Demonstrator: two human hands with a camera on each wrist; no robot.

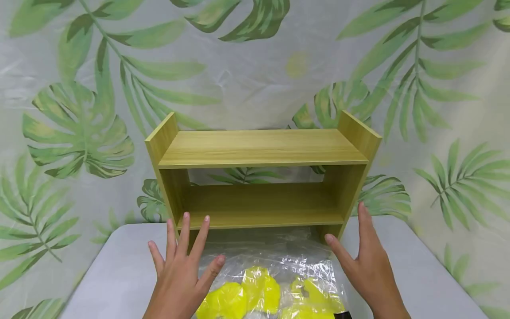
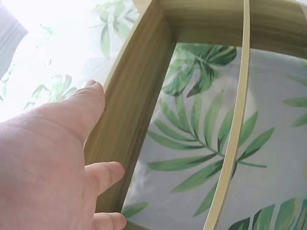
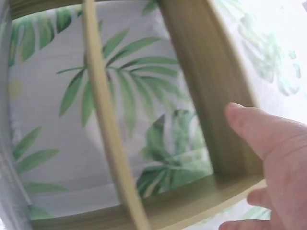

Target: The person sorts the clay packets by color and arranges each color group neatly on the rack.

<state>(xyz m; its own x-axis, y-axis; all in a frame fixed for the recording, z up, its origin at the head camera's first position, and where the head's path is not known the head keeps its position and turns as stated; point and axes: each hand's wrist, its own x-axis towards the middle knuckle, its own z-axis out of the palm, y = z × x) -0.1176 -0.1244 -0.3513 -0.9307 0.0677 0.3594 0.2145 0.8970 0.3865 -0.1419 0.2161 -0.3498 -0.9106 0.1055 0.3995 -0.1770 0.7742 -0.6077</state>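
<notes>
A small wooden shelf unit with two boards between upright side panels stands on the table. My left hand, fingers spread, is in front of its lower left corner. In the left wrist view, the thumb of that hand lies along the outer edge of the left panel. My right hand is by the lower right side, thumb and index finger wide apart. The right wrist view has its thumb tip beside the right panel. Whether either hand touches the wood, I cannot tell.
Clear plastic bags with bright yellow pieces lie on the table between my hands, in front of the shelf. A white cover lies over the table. Behind hangs a leaf-patterned curtain. A small black object shows at the bottom edge.
</notes>
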